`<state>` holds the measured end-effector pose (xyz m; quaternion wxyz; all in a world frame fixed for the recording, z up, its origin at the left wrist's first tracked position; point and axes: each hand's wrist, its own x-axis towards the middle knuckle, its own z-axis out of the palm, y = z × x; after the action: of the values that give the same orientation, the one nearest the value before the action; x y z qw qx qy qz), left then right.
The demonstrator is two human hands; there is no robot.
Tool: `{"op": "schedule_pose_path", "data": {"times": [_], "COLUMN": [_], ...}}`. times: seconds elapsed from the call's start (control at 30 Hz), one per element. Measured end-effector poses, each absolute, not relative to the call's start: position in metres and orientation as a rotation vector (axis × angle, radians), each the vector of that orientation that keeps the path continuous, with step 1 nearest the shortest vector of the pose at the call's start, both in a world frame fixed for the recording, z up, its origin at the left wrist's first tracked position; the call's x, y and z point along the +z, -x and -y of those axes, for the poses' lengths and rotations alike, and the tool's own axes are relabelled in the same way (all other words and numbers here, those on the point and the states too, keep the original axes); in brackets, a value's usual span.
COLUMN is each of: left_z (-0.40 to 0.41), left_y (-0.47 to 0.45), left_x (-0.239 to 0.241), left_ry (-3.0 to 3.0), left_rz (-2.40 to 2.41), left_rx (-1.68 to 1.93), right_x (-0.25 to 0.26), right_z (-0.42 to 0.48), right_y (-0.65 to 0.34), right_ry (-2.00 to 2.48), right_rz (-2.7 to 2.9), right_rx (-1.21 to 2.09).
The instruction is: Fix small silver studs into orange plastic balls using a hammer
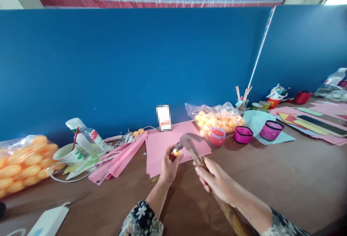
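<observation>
My left hand [168, 166] is closed, its fingers and thumb pinching a small yellow-orange ping-pong ball [177, 153]. In my right hand [214, 178] is a claw hammer [199, 160] with a worn wooden handle, gripped partway along. The hammer's face meets the top of the ball or sits just over it; I cannot tell which. Beneath both lie pink paper sheets [159, 158] on the brown table [189, 207]. Just beyond the hammer head stands a red container with a pale rim [217, 137].
A clear bag of orange balls [217, 120] lies behind, another bag [25, 163] at far left. Two magenta containers, one of them a magenta cup [243, 134], stand right. A tilted plastic bottle [88, 136] and cable are left. A blue partition [141, 59] closes off the back.
</observation>
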<state>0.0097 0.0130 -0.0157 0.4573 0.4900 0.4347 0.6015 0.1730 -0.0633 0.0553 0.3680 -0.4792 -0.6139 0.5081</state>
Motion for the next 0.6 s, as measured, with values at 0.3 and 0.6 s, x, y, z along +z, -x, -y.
{"op": "schedule_pose_path", "data": {"times": [0.3, 0.6], "left_z": [-0.01, -0.012], "left_y": [-0.009, -0.007], "left_x": [-0.009, -0.013], "left_ry": [-1.146, -1.07], "left_rz": [-1.097, -1.039], "left_rx": [1.455, 1.457], "right_x": [0.052, 0.063], "right_z": [0.064, 0.068], "right_y": [-0.175, -0.195], "right_ry": [1.235, 1.298], "right_rz": [1.526, 1.514], "right_rx": [1.315, 1.252]}}
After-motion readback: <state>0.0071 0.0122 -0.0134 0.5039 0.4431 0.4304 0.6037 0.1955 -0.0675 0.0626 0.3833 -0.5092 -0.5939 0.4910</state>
